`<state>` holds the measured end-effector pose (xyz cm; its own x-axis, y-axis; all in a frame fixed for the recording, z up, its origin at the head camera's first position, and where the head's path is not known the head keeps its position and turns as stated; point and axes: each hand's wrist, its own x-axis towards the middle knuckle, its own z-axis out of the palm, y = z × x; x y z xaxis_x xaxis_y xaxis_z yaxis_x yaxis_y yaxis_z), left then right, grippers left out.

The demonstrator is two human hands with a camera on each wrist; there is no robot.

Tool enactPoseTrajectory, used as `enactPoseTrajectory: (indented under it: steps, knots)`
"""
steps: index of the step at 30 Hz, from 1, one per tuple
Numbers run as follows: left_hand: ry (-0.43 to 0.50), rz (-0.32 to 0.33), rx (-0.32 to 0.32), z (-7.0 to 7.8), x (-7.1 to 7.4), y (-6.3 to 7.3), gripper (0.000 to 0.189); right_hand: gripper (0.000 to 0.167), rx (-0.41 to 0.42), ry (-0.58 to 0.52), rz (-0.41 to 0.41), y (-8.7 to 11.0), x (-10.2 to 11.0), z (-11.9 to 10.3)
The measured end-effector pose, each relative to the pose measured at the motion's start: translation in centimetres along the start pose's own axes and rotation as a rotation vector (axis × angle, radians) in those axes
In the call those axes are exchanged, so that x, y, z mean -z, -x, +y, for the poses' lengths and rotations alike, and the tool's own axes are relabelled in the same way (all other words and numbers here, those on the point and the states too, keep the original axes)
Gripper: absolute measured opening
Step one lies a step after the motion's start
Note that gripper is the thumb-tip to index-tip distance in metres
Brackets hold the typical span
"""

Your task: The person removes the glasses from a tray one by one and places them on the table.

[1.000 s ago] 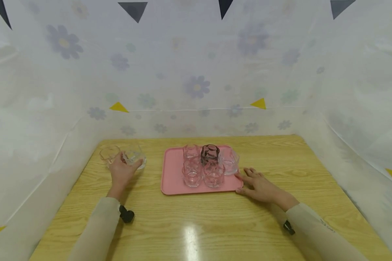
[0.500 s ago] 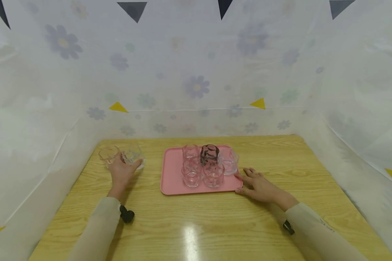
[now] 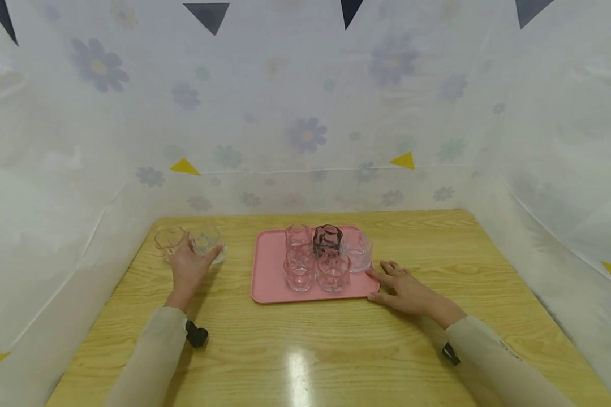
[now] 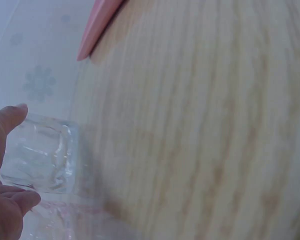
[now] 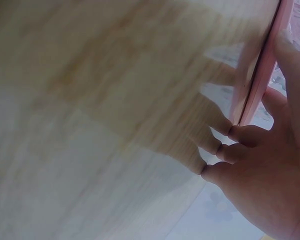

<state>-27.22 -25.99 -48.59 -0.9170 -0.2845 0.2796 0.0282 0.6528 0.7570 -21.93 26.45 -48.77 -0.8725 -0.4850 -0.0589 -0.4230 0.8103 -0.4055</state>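
At the table's left side, my left hand [image 3: 189, 268] holds a clear glass [image 3: 209, 240] between thumb and fingers. In the left wrist view this glass [image 4: 40, 155] stands at the table surface. Just left of the fingers is a second glass [image 3: 170, 238] with a faintly amber rim, partly hidden by the hand. My right hand [image 3: 407, 291] lies spread at the right edge of the pink tray [image 3: 270, 288]. Its thumb and index finger touch the tray's rim, while the other fingertips rest on the table, as the right wrist view shows.
Several glasses crowd the tray's middle and right: a dark grey one [image 3: 328, 240] at the back, a clear one [image 3: 358, 254] at the right, and more clear ones, including a front glass [image 3: 300, 277]. White flowered sheeting [image 3: 305, 186] encloses the wooden table [image 3: 234, 345].
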Motion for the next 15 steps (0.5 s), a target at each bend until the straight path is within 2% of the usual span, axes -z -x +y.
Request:
enactPoseTrajectory:
  steps: [4,9,12,15]
  knots:
    - [-0.035,0.025,-0.054,1.0,0.4,-0.1,0.099,0.076,-0.001,-0.005,-0.005,0.0,0.0,0.0]
    - [-0.061,0.116,-0.151,1.9,0.8,-0.4,0.084,0.075,0.001,0.001,0.000,0.0,0.0,0.1]
    - [-0.019,0.149,-0.210,2.3,0.9,-0.5,0.074,0.076,0.003,0.003,0.000,0.0,-0.1,0.2]
    - [0.070,0.109,-0.261,2.9,0.9,-0.4,0.068,0.076,0.002,-0.003,-0.001,0.0,-0.1,0.2]
